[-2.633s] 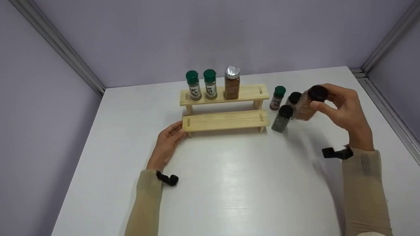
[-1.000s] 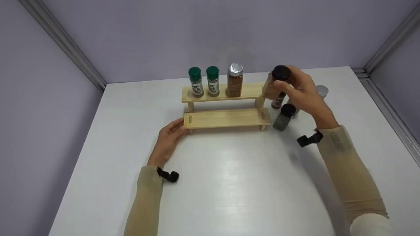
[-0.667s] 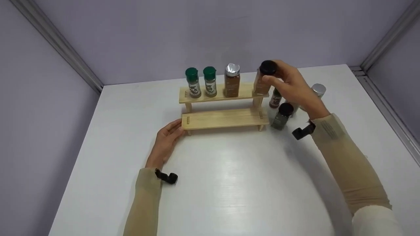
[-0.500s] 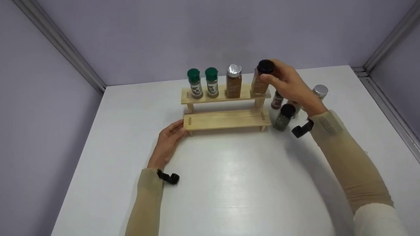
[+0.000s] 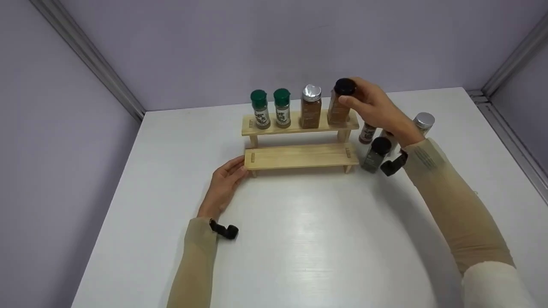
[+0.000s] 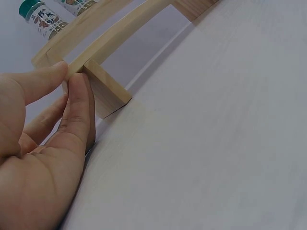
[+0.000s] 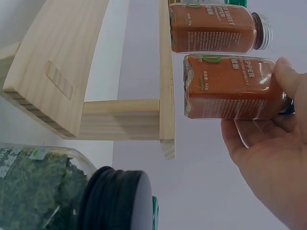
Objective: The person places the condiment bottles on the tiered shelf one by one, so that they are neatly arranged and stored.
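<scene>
A two-tier wooden spice rack (image 5: 299, 157) stands on the table. My left hand (image 5: 223, 185) pinches the left end of its lower board, thumb on top and fingers against the end, as the left wrist view shows. My right hand (image 5: 377, 108) holds a black-capped jar of red-brown pepper powder (image 5: 338, 113) upright over the right end of the upper board. A narrow gap shows between the jar's base and the board in the right wrist view. Beside it on that board stand a silver-capped pepper jar (image 5: 311, 113) and two green-capped spice bottles (image 5: 261, 117), (image 5: 282, 115).
Right of the rack stand a black-capped jar of green herbs (image 5: 373, 160), a small spice bottle (image 5: 367, 133) and a silver-capped jar (image 5: 424, 122), with another jar partly hidden by the right wrist. A pale wall (image 5: 291, 51) rises behind the white table (image 5: 282, 239).
My right hand has carried the black-capped pepper jar left from among the jars to above the upper board, then slightly further left. My left hand keeps its grip on the rack.
</scene>
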The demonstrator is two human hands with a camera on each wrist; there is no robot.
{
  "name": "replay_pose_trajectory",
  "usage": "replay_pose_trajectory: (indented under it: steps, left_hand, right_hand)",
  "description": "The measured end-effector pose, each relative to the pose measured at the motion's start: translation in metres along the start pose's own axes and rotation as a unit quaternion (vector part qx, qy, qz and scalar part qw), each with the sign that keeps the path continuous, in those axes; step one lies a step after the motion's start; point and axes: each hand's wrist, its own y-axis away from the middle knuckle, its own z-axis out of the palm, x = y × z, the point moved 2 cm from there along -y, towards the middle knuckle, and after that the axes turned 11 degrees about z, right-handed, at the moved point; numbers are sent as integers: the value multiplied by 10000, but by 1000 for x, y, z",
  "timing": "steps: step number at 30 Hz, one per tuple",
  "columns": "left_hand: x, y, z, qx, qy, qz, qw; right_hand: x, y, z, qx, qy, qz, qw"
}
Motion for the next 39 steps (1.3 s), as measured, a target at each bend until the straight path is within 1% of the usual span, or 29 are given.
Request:
replay_pose_trajectory:
  steps: [7, 12, 19, 22, 24, 29, 34, 39]
  left_hand:
    - [0, 2, -1, -25, 5, 33, 10000]
    - [-1, 1, 1, -37, 10, 23, 10000]
    - [-1, 0, 0, -20, -1, 6, 10000]
    - [-1, 0, 0, -29, 7, 2, 10000]
    - [0, 0, -1, -43, -3, -3, 10000]
    - [0, 0, -1, -69, -34, -26, 10000]
    - [1, 1, 0, -37, -76, -82, 9999]
    - [-1, 1, 2, -7, -77, -65, 9999]
  right_hand:
    - [-2, -3, 7, -174, 58, -124, 9998]
    - [2, -3, 10, -147, 132, -139, 9997]
    - [2, -3, 9, -158, 103, 72, 9998]
    - [-1, -1, 4, -153, 112, 217, 9996]
    - [-4, 2, -1, -105, 163, 237, 9995]
    - [-11, 19, -17, 165, 507, 155, 9985]
    - [-12, 44, -27, 362, 900, 32, 9953]
    - [-7, 70, -33, 558, 1230, -133, 9908]
